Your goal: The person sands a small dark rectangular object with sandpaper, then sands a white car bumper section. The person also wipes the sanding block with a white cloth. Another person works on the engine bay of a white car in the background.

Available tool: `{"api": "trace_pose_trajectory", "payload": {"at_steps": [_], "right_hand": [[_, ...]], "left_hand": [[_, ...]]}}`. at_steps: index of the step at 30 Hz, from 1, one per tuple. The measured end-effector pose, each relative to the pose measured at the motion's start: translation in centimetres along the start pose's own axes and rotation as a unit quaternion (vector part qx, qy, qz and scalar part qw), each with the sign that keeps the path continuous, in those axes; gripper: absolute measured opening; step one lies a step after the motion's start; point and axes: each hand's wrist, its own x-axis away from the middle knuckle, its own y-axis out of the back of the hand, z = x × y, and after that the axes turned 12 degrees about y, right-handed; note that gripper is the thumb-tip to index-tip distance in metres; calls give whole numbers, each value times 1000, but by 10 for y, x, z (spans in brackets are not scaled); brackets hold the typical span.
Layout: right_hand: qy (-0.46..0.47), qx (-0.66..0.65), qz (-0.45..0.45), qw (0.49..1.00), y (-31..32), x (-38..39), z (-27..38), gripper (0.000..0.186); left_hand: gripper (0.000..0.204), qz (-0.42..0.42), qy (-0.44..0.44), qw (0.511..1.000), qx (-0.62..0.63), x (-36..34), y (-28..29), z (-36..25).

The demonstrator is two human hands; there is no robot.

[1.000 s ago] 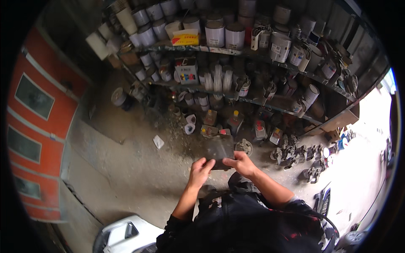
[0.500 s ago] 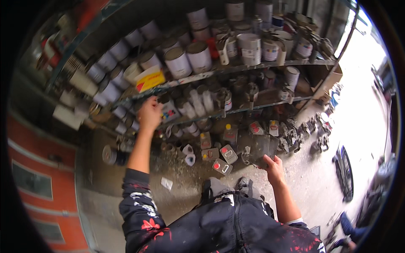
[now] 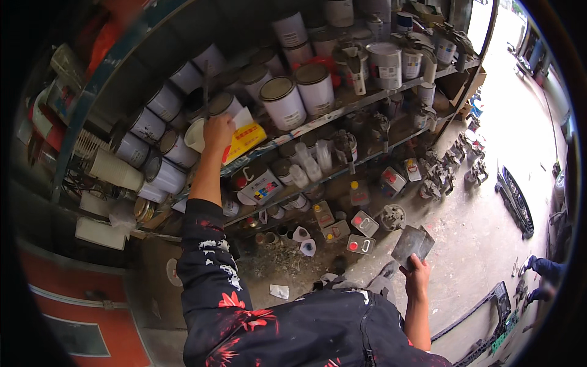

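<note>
My left hand [image 3: 218,131] is closed at the upper shelf, beside a white plastic tub [image 3: 195,136] and a yellow packet [image 3: 246,140]. A thin grey stick [image 3: 206,76] rises from its fingers; the back of the hand hides the grip. Low on the right, my right hand [image 3: 417,276] holds a flat dark square plate [image 3: 413,244] by its near edge, thumb on top. Lidded paint cans [image 3: 282,103] stand to the right of my left hand.
A metal rack [image 3: 348,107] crosses ahead with several cans and cups. Jugs with red and yellow caps [image 3: 365,224] stand on the floor. Dirty spray-gun-like items [image 3: 431,186] lie farther right, near a black grille [image 3: 516,202]. Another person's blue-clad leg [image 3: 543,269] shows at right.
My left hand has risen from the lower shelf level to the tub on the upper shelf. The right hand has shifted right and nearer with the plate. The view has turned.
</note>
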Motion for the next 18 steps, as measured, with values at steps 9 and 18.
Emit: {"api": "trace_pose_trajectory", "payload": {"at_steps": [9, 18], "right_hand": [[25, 7, -5, 1000, -28, 25, -6, 20], [50, 16, 6, 999, -16, 24, 3, 21]], "left_hand": [[23, -174, 22, 977, 125, -22, 59, 9], [31, 406, -167, 862, 253, 17, 135, -10]]}}
